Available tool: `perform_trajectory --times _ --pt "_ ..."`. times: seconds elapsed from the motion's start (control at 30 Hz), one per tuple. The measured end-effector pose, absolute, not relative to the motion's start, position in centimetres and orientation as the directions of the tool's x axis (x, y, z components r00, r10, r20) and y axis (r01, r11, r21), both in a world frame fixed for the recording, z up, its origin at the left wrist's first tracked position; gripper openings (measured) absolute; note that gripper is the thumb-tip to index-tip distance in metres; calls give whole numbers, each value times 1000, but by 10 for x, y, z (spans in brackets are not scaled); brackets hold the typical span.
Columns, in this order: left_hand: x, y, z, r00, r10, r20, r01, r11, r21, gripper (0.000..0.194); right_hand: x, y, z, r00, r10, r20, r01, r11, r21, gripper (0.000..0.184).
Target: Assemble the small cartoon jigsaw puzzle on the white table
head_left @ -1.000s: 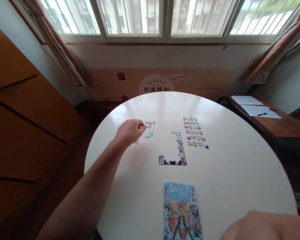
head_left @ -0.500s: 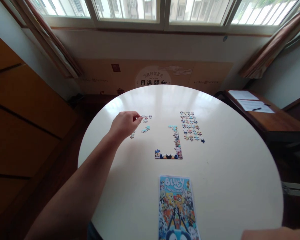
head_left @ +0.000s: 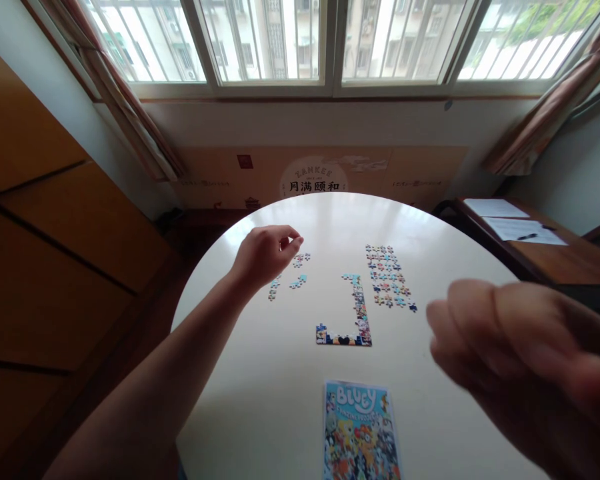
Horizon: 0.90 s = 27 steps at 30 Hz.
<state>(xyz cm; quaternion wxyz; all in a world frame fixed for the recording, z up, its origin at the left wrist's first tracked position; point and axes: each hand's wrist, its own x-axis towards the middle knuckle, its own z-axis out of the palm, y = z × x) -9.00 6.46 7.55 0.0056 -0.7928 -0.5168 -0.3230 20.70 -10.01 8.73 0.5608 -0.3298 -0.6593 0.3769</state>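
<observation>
My left hand (head_left: 269, 257) is over the loose jigsaw pieces at the table's left, thumb and forefinger pinched together; anything between them is too small to make out. Just below it lie a small group of pieces (head_left: 299, 281) and a short strip of pieces (head_left: 273, 288), partly behind the hand. At the right, my right hand (head_left: 520, 353) is raised close to the camera, blurred, its fingers curled in; what they hold, if anything, is hidden. Between the hands lies a partly joined puzzle border (head_left: 363, 313), with its bottom and right sides formed.
Rows of loose pieces (head_left: 385, 277) lie right of the border. A picture sheet marked "Bluey" (head_left: 360, 433) lies at the near side of the round white table (head_left: 260, 400). A brown side table (head_left: 580, 267) with papers and a pen stands at the right.
My right hand has risen from the bottom right corner into full view. The left hand has shifted slightly right over the pieces, still pinched. The whole view has tilted upward.
</observation>
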Motion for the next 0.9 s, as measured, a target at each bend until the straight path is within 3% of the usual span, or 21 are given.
perform_trajectory --times 0.03,0.1,0.2,0.37,0.5,0.67,0.9 --pt "-92 70 78 257 824 504 832 -455 319 19 196 -80 96 -73 845 530 -38 529 -848 15" --pt "-96 81 76 234 833 501 846 -429 318 18 184 -47 98 92 734 673 29 673 -739 14" --pt "-102 91 59 157 845 511 848 -381 370 20 187 -17 71 134 715 686 171 665 -727 18" --pt "-112 88 33 214 886 412 901 -342 267 21 204 1 25 -66 658 750 393 708 -587 22" --pt "-126 79 42 199 966 163 954 -229 194 20 206 6 17 -264 581 770 449 781 -435 22" --pt "-137 72 57 77 982 -173 990 -56 127 11 203 6 16 -294 533 794 454 808 -375 18" --pt "-134 69 59 110 969 -221 984 -74 164 13 199 4 13 -314 535 784 437 815 -380 19"
